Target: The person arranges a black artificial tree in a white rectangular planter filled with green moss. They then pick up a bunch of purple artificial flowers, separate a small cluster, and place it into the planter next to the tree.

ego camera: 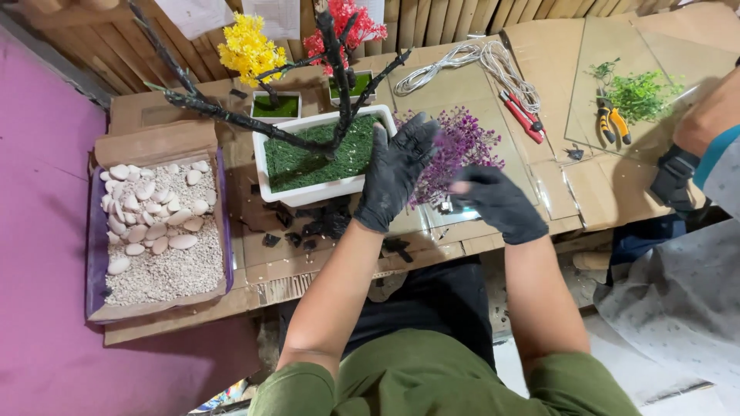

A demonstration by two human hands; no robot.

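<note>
- A purple flower sprig is held above the cardboard-covered table, just right of the white planter; its long axis runs from lower left to upper right, the bushy head pointing up and to the right, away from the person.
- The left hand, in a black glove, is laid against the sprig's left side, fingers spread slightly and curved over the blossoms.
- The right hand, also black-gloved, is closed near the sprig's lower end; whether the stem is pinched cannot be told, as motion blur hides the fingertips.
- In the planter, green moss is seen with a dark bare branch slanting up to the left.
- Two small white pots stand behind it, one with a yellow flower tuft, one with a red flower tuft.
- A cardboard-lined purple tray of white pebbles and gravel lies at the left.
- White paper sheets hang on the bamboo wall.
- Red-handled pliers and orange-handled cutters lie to the right.
</note>
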